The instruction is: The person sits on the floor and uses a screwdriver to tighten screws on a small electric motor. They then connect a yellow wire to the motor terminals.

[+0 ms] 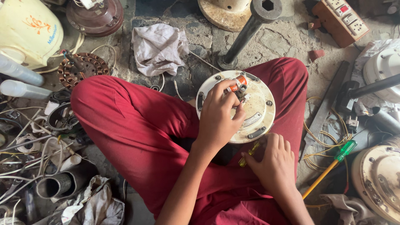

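Observation:
A round cream fan motor housing point(260, 114) rests on my lap, between my knees in red trousers point(133, 125). My left hand point(218, 116) lies over its left half, fingers pinched around a small orange cylindrical part point(238, 83) at the central shaft. My right hand point(273, 164) sits just below the housing on my thigh. Its fingers are closed on a short screwdriver with a clear yellow handle point(249, 154), most of which the hand hides.
On the stone floor lie a long yellow-shafted, green-handled screwdriver point(331, 164), a black pipe stand point(246, 35), a crumpled white cloth point(158, 48), a wooden switch box point(341, 16), a copper-wound stator point(81, 68), another motor cover point(377, 183) and tangled wires point(25, 146).

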